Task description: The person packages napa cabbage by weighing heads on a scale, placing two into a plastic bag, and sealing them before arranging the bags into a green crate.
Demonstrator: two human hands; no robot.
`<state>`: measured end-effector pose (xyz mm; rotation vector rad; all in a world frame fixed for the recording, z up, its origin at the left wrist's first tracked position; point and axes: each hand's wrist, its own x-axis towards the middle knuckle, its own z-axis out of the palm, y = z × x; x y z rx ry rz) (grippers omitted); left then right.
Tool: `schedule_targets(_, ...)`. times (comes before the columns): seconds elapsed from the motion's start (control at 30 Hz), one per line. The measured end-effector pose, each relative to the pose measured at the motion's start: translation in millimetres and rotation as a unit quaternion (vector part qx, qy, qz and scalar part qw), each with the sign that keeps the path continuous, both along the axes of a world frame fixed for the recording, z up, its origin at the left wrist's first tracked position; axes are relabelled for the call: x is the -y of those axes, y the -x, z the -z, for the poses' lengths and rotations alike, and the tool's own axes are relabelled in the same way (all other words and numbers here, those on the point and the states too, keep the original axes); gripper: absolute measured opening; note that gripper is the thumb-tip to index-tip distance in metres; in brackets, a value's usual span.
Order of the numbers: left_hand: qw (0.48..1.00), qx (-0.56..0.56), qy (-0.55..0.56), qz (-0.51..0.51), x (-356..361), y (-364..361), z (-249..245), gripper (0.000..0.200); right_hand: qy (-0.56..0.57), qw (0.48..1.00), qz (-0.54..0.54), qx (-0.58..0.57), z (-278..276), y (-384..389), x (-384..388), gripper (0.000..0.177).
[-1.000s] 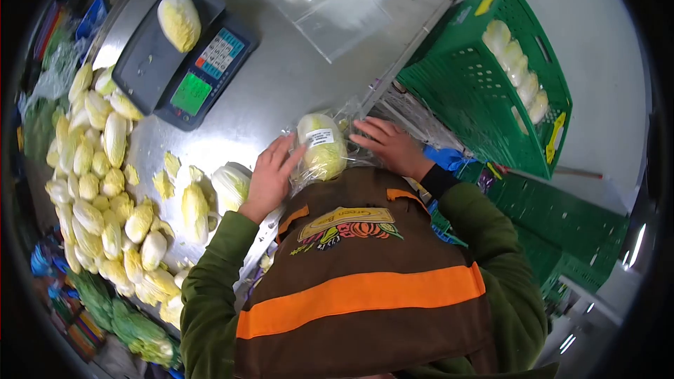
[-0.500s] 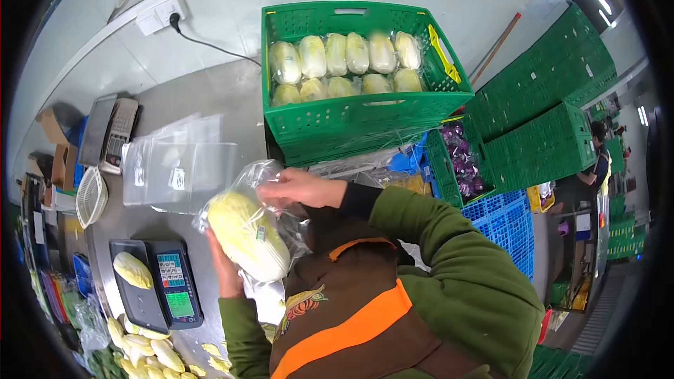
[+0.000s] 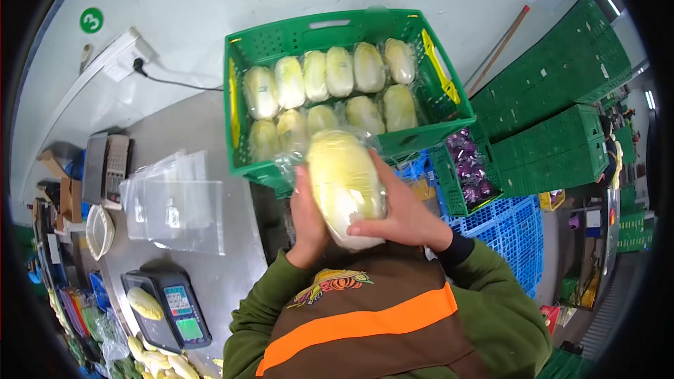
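Both my hands hold a bagged napa cabbage [image 3: 344, 179], pale yellow and white in clear plastic. My left hand [image 3: 307, 214] is pressed along its left side, while my right hand [image 3: 406, 210] wraps its right side with the thumb across the lower front. The cabbage stands just in front of a green crate [image 3: 302, 41], overlapping its near wall in view. Two rows of bagged napa cabbages [image 3: 338, 70] lie inside that crate. Part of the front row is hidden behind the held cabbage.
On the metal table to the left lie clear plastic bags [image 3: 175, 214], a white basket [image 3: 100, 231] and a scale [image 3: 186, 305] carrying a small pale yellow vegetable [image 3: 145, 303]. A crate of purple produce [image 3: 469, 168], blue pallets [image 3: 502, 238] and stacked green crates [image 3: 551, 151] stand right.
The cabbage has moved right and up from over the table edge to the crate's front. My right hand has gone from the bag's loose plastic to the cabbage's side. The view has shifted.
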<state>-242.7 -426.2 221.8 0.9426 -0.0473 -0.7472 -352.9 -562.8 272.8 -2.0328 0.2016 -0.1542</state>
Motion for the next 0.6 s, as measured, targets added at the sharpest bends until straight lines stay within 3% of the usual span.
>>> schedule_targets(0.03, 0.999, 0.031, -0.034, 0.000, 16.8, 4.9, -9.1, 0.055, -0.113, 0.992, 0.043, 0.032, 10.8, 1.1, 8.4, 0.108)
schedule_targets(0.07, 0.998, 0.057, -0.029, 0.023, 34.9, 2.9, -12.4, 0.052, -0.110, 0.992, 0.049, 0.023, 11.7, 2.2, 23.5, 0.108)
schedule_targets(0.13, 0.957, 0.247, -0.076, 0.134, 68.8, -26.5, -5.1, 0.053, -0.252, 0.954, 0.160, 0.026, 9.5, 4.7, 61.3, 0.100)
schedule_targets(0.2, 0.960, 0.162, -0.092, 0.208, 105.6, -56.9, -19.1, 0.055, -0.336, 0.919, 0.197, 0.061, -0.9, 4.3, 111.9, 0.094)
schedule_targets(0.27, 0.940, 0.283, -0.117, 0.153, 158.8, -90.6, -2.9, 0.048, -0.336, 0.911, 0.219, 0.096, -21.6, -5.8, 156.1, 0.091)
schedule_targets(0.3, 0.941, 0.279, -0.114, 0.156, 181.1, -105.5, 12.0, 0.048, -0.234, 0.935, 0.251, 0.088, -21.4, -13.4, 177.9, 0.090)
schedule_targets(0.33, 0.841, 0.465, -0.203, 0.187, 200.2, -118.7, 31.8, 0.041, -0.129, 0.948, 0.281, 0.075, -17.0, -21.0, 198.1, 0.090)
schedule_targets(0.37, 0.698, 0.626, -0.279, 0.208, 217.9, -127.0, 52.0, 0.035, 0.042, 0.951, 0.294, 0.084, -3.0, -28.8, 218.2, 0.091)
schedule_targets(0.4, 0.703, 0.621, -0.275, 0.211, 239.4, -128.0, 68.4, 0.035, 0.301, 0.905, 0.295, 0.055, 4.7, -38.1, 228.0, 0.092)
schedule_targets(0.47, 0.522, 0.751, -0.188, 0.358, 280.5, -114.6, 96.6, 0.031, 0.473, 0.845, 0.249, -0.020, 23.2, -63.3, 236.3, 0.101)
schedule_targets(0.5, 0.528, 0.747, -0.184, 0.359, 289.5, -104.2, 112.3, 0.031, 0.475, 0.844, 0.246, -0.028, 32.6, -75.7, 236.1, 0.101)
schedule_targets(0.57, 0.404, 0.807, -0.248, 0.351, 299.3, -84.2, 136.3, 0.025, 0.577, 0.761, 0.163, -0.245, 51.6, -96.8, 237.9, 0.103)
schedule_targets(0.6, 0.410, 0.804, -0.246, 0.353, 301.1, -79.9, 135.3, 0.025, 0.579, 0.760, 0.158, -0.250, 67.4, -100.9, 243.8, 0.103)
